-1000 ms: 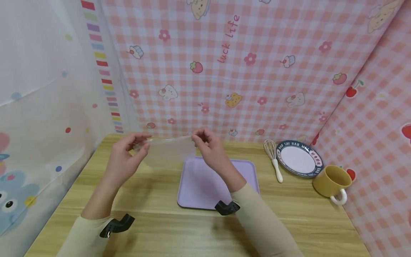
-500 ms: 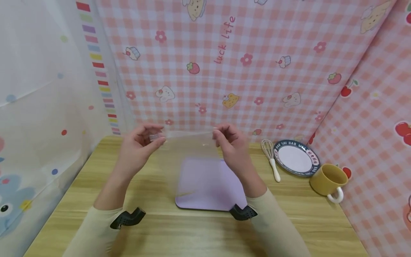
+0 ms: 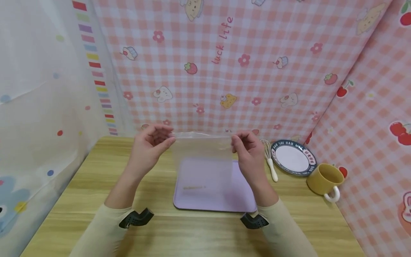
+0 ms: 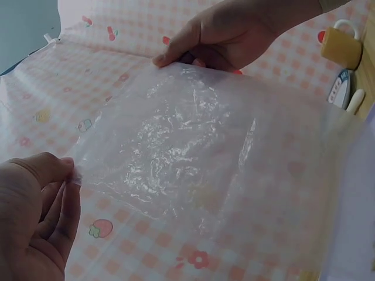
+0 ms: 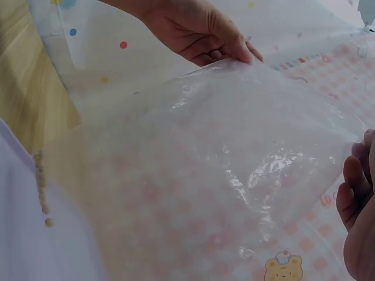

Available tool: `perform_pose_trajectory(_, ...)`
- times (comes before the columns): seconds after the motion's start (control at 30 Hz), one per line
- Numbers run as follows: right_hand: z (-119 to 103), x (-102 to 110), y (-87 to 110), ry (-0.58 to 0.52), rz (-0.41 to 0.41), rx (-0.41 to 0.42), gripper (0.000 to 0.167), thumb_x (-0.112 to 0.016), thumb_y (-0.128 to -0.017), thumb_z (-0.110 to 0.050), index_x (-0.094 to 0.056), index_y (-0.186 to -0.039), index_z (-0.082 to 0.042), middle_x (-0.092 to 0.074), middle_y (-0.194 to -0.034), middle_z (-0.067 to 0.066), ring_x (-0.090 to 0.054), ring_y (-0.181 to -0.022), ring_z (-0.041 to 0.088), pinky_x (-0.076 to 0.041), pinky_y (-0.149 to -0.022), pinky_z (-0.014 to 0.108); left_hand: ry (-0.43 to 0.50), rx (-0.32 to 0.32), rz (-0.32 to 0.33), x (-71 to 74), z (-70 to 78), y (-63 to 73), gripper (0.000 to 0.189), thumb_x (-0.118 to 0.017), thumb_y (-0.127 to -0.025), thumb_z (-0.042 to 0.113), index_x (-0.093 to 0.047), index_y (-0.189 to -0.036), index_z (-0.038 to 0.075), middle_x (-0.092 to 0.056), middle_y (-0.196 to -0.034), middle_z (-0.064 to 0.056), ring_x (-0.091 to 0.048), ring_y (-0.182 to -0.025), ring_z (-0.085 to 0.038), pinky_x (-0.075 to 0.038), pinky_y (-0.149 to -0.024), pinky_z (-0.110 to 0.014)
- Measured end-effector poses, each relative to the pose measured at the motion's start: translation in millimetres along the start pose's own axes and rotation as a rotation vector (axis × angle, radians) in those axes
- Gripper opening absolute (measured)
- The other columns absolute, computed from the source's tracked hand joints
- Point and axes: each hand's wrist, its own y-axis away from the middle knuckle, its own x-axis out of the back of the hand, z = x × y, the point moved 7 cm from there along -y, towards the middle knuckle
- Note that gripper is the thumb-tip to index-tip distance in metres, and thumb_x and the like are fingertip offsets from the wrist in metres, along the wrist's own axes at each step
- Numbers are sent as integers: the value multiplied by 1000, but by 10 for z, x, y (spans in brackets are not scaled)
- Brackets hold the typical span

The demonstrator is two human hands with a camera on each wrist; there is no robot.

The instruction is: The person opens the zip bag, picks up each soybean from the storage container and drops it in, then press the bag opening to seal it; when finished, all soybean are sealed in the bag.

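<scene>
A clear plastic bag hangs upright and stretched between both hands, in front of the lilac tray. At its upper left corner my left hand pinches the edge between thumb and fingers. My right hand pinches the upper right corner. In the right wrist view the bag's film is wrinkled and shiny near the top. Along its bottom lies a row of small round tan beads or beans; their exact kind is hard to tell. The tray shows hazily through the film.
On the right of the wooden table lie a whisk with a white handle and a plate with a dark patterned rim. Beside them stands a yellow mug with a white handle. Checked cloth covers the back wall.
Both hands have moved right and drawn apart, the right hand farther. The bag, first short and slanted in view, now hangs spread and full length in front of the tray.
</scene>
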Motion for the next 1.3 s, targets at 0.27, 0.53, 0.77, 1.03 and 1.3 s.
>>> perform_pose_trajectory(0.27, 59, 102, 42, 42, -56, -60, 7, -73, -103, 6, -70, -104, 12, -70, -87, 2, -63, -72, 14, -54, -67, 23, 37, -49, 3, -69, 25, -33, 13, -77, -97, -11, -70, -107, -10, -76, -99, -5, -71, -88, -15, -59, -75, -22)
perform_pose_trajectory(0.53, 79, 122, 52, 143, -115, -27, 6, -75, -103, 3, -74, -98, 5, -71, -86, 5, -62, -74, 16, -50, -67, 23, -63, -119, 25, -73, 72, -3, 17, -79, -96, -12, -65, -91, -4, -76, -94, -6, -72, -81, -16, -58, -74, -24)
perform_pose_trajectory(0.77, 44, 109, 54, 130, -113, -2, 6, -73, -102, 9, -71, -97, 6, -68, -87, 5, -60, -75, 15, -50, -70, 25, -92, -103, -2, -91, 70, 20, 20, -81, -95, -11, -67, -106, -5, -76, -97, -11, -72, -84, -17, -60, -76, -24)
perform_pose_trajectory(1.03, 26, 57, 66, 133, -133, -45, 7, -71, -104, 6, -72, -98, 3, -67, -90, 4, -60, -79, 16, -52, -74, 25, -158, -73, -112, -197, 63, 27, 26, -84, -97, -2, -70, -119, 3, -77, -101, -7, -73, -91, -19, -61, -81, -26)
perform_pose_trajectory(1.3, -7, 19, 65, 173, -184, 6, 3, -77, -101, 5, -78, -99, 3, -69, -87, 5, -59, -82, 15, -50, -77, 25, -147, -84, -97, -195, 72, 35, 27, -83, -97, -4, -69, -119, 4, -76, -96, -7, -72, -87, -19, -59, -80, -26)
